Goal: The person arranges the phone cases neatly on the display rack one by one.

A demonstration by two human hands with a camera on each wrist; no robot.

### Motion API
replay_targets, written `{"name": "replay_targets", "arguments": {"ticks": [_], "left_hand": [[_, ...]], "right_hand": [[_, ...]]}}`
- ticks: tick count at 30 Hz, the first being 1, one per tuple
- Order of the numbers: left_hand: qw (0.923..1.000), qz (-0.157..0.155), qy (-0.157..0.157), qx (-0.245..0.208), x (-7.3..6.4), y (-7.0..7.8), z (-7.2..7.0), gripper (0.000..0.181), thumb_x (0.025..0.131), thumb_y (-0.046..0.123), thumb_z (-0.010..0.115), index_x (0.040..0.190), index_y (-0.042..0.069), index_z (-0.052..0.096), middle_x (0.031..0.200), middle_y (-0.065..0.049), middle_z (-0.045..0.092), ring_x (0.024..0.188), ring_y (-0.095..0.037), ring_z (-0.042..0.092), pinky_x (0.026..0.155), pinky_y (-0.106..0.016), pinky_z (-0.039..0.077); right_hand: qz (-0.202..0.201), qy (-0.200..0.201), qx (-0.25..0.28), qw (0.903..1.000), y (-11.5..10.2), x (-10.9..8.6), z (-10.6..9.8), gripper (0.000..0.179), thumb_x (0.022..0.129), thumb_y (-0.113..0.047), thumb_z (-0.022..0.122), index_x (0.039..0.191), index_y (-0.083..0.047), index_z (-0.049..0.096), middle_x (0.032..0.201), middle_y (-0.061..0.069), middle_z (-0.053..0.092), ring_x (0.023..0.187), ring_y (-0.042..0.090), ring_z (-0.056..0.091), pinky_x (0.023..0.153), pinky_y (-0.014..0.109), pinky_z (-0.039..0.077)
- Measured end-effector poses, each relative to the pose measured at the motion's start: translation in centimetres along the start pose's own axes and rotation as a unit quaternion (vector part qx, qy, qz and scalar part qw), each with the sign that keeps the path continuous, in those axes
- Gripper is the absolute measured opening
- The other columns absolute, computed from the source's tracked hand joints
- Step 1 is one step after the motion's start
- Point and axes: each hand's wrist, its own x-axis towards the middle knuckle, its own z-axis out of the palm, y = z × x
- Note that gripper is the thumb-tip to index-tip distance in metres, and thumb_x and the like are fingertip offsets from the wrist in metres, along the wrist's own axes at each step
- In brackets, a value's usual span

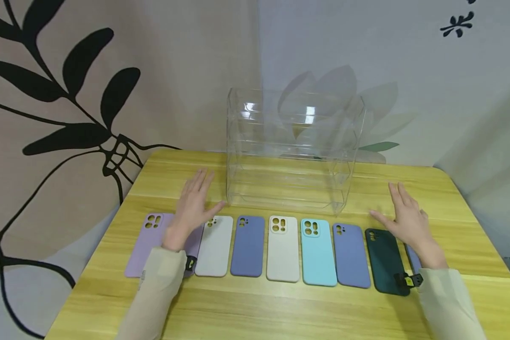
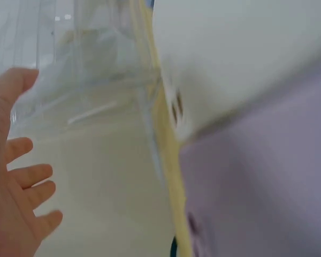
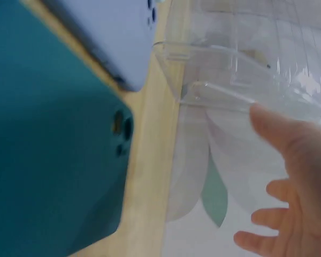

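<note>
My left hand (image 1: pixel 192 204) is spread with straight fingers over the left end of a row of phone cases, holding nothing. Beneath and beside it are a lilac phone case (image 1: pixel 143 245), a second purple one (image 1: pixel 194 246) partly hidden by the wrist, and a white phone case (image 1: pixel 214 250). At the right end, my right hand (image 1: pixel 410 219) has its fingers extended and grips nothing. A dark green phone case (image 1: pixel 386 259) lies beside it, and a blue one (image 1: pixel 413 259) is mostly hidden under that wrist. Behind the row stands a clear plastic tiered rack (image 1: pixel 295 146).
Between the hands lie a blue-purple case (image 1: pixel 248 245), an off-white case (image 1: pixel 283 259), a turquoise case (image 1: pixel 318 259) and another blue-purple case (image 1: pixel 351 259). All rest on a wood-grain table (image 1: pixel 255 311). A patterned curtain (image 1: pixel 187 71) hangs behind the table.
</note>
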Motion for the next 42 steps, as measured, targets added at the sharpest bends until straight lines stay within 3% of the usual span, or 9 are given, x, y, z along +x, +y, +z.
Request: {"name": "replay_targets", "arguments": {"ticks": [5,11,17,22,27,31,37,42], "left_hand": [[0.9971,0.027,0.033,-0.064,0.2,0.8,1.4,0.069,0.084,0.019,0.069,0.138,-0.008,0.035,0.143,-0.027,0.033,0.132,-0.042,0.030,0.110,-0.051,0.025],[0.9925,0.003,0.044,-0.114,0.8,1.4,2.6,0.064,0.086,0.015,0.065,0.138,-0.007,0.035,0.141,-0.027,0.036,0.129,-0.041,0.035,0.101,-0.053,0.038],[0.9822,-0.034,0.054,-0.177,1.4,1.8,3.3,0.057,0.087,0.006,0.061,0.136,-0.009,0.037,0.137,-0.028,0.041,0.124,-0.042,0.041,0.103,-0.050,0.037],[0.9644,-0.049,0.088,-0.245,1.8,2.0,3.8,0.048,0.086,-0.003,0.058,0.130,-0.012,0.042,0.123,-0.029,0.052,0.113,-0.040,0.051,0.097,-0.048,0.043],[0.9334,-0.091,0.126,-0.324,2.4,2.1,4.2,0.034,0.086,-0.009,0.054,0.119,-0.013,0.051,0.110,-0.030,0.058,0.101,-0.039,0.057,0.088,-0.047,0.050],[0.9086,-0.142,0.135,-0.369,2.7,2.1,4.3,0.029,0.086,-0.010,0.055,0.115,-0.013,0.054,0.107,-0.028,0.059,0.098,-0.037,0.058,0.085,-0.046,0.052],[0.8941,-0.197,0.108,-0.387,2.9,2.0,4.4,0.027,0.088,-0.006,0.056,0.115,-0.010,0.055,0.110,-0.024,0.058,0.100,-0.032,0.056,0.087,-0.041,0.052],[0.8850,-0.218,0.100,-0.399,3.2,2.0,4.6,0.027,0.088,-0.006,0.056,0.115,-0.009,0.055,0.111,-0.023,0.058,0.102,-0.030,0.055,0.089,-0.038,0.051]], "right_hand": [[0.013,0.037,0.006,0.9992,1.8,-1.5,0.1,0.088,0.089,-0.041,0.061,0.145,0.008,0.015,0.144,0.039,0.017,0.123,0.059,0.024,0.085,0.076,0.027],[0.058,0.039,0.027,0.9972,3.7,-3.5,0.5,0.084,0.089,-0.035,0.063,0.138,0.019,0.021,0.132,0.046,0.027,0.117,0.061,0.028,0.089,0.071,0.029],[0.112,-0.001,0.012,0.9936,4.9,-4.9,0.5,0.088,0.089,-0.040,0.061,0.135,0.023,0.020,0.124,0.050,0.028,0.109,0.063,0.031,0.085,0.071,0.032],[0.134,-0.020,-0.002,0.9908,5.4,-5.7,0.5,0.090,0.087,-0.042,0.062,0.134,0.023,0.021,0.121,0.051,0.029,0.103,0.065,0.033,0.080,0.071,0.035],[0.160,-0.045,-0.007,0.9861,6.0,-6.5,0.6,0.093,0.086,-0.044,0.062,0.135,0.022,0.019,0.120,0.052,0.026,0.101,0.066,0.033,0.078,0.071,0.036],[0.169,-0.057,-0.014,0.9840,6.3,-6.8,0.8,0.095,0.085,-0.046,0.063,0.133,0.024,0.020,0.119,0.053,0.026,0.100,0.067,0.034,0.075,0.069,0.039],[0.169,-0.046,-0.020,0.9844,6.7,-6.9,1.3,0.093,0.082,-0.045,0.066,0.130,0.023,0.026,0.114,0.051,0.032,0.092,0.065,0.040,0.058,0.057,0.043],[0.184,-0.043,-0.025,0.9816,6.9,-6.7,1.5,0.089,0.081,-0.042,0.067,0.129,0.023,0.029,0.113,0.050,0.032,0.092,0.063,0.039,0.059,0.056,0.042]]}}
